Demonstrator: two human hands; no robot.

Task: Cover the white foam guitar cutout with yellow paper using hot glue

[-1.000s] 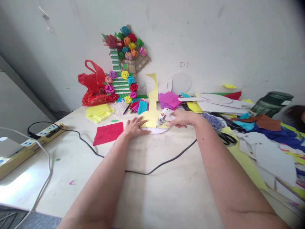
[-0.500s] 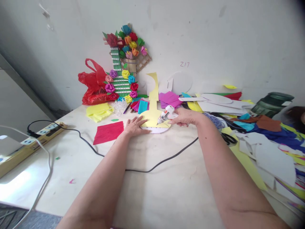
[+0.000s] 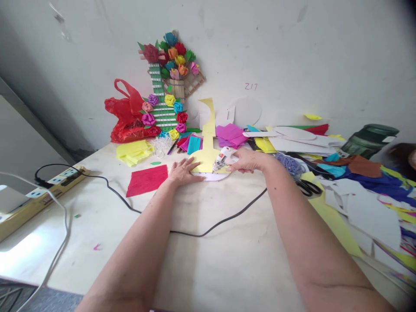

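Observation:
My right hand (image 3: 246, 160) is closed around a white hot glue gun (image 3: 225, 157), its nozzle pointing down at the front edge of a yellow paper cutout (image 3: 203, 160). The cutout has a rounded base and a long neck that reaches back toward the wall. Along its front edge shows a white rounded board (image 3: 212, 177). My left hand (image 3: 183, 172) lies flat with fingers spread on the left side of the cutout and board. Beside that hand is a red paper sheet (image 3: 147, 180).
A black cord (image 3: 224, 222) crosses the table beneath my forearms. A power strip (image 3: 58, 184) is at left. Behind stand a paper-flower guitar (image 3: 164, 110) and a red plastic bag (image 3: 125, 112). Scissors (image 3: 308, 187), paper scraps (image 3: 373, 212) and a green container (image 3: 370, 141) are at right.
The glue gun has shifted slightly left along the cutout's front edge with my right hand. My left hand stays in place on the cutout. The whole view has shifted a little.

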